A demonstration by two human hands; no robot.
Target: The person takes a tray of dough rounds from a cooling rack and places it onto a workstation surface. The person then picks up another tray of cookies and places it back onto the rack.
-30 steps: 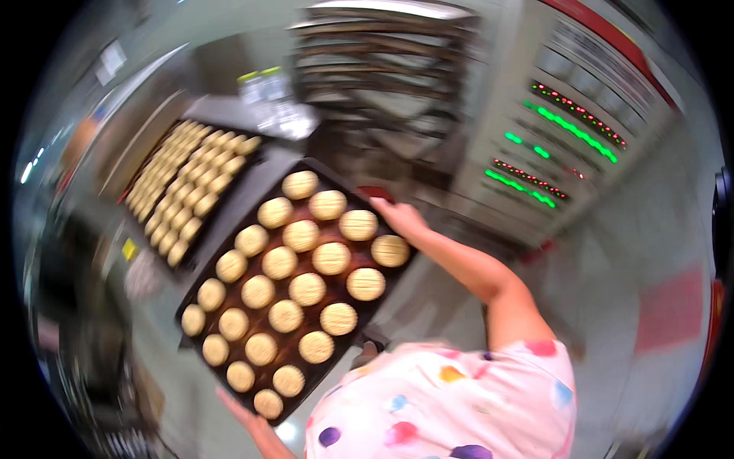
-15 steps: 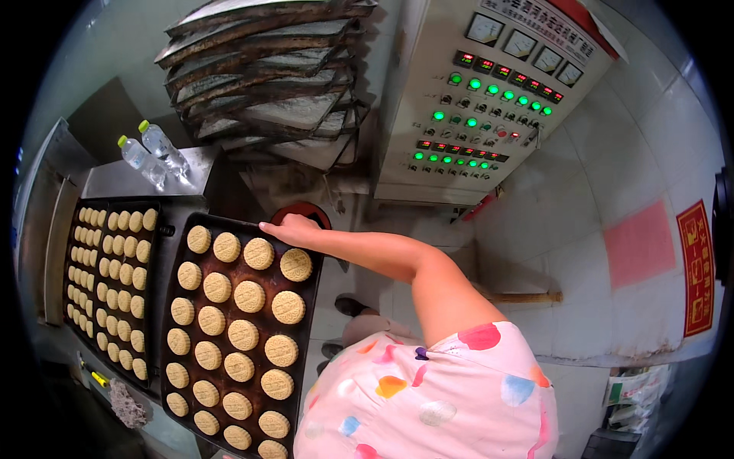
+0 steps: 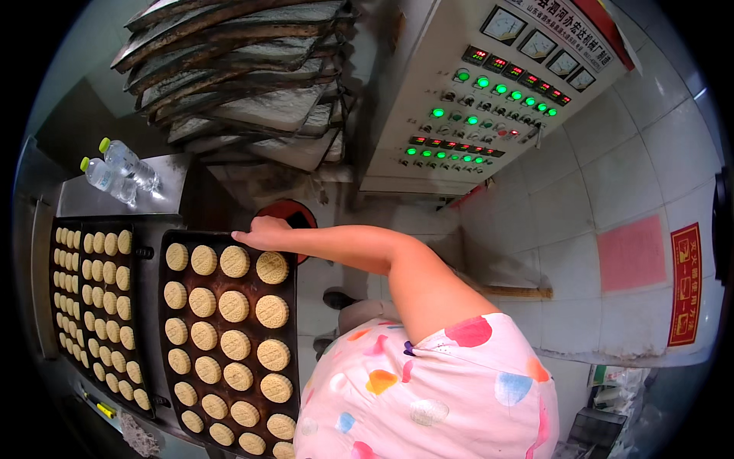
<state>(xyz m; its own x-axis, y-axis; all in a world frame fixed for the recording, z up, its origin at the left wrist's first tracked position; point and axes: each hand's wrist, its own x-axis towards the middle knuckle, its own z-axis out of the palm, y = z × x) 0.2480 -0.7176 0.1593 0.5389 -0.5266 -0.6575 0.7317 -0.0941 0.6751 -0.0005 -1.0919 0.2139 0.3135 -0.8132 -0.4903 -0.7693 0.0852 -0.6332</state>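
Note:
My right hand [image 3: 264, 233] is closed on the far right corner of a dark baking tray [image 3: 217, 264]. Its thumb lies on the rim, while the other fingers curl over the outer side and are partly hidden. Rows of round, pale golden cakes with pressed tops, such as this cake [image 3: 235, 345], cover the tray. The tray lies close in front of my pink patterned shirt [image 3: 428, 382]. My left hand is out of view.
Two more trays of cakes [image 3: 107, 281] stand left on the metal surface [image 3: 149, 298]. Behind are two water bottles [image 3: 131, 164] on a metal box and stacked blackened trays [image 3: 237, 84]. A control cabinet [image 3: 397, 153] with green lights stands beyond; a yellow-handled tool [image 3: 105, 411] lies lower left.
The view has turned and shifted, so the scene appears further left and the tray more upright. The gap between this tray and its neighbour looks slightly wider. My right hand keeps its hold.

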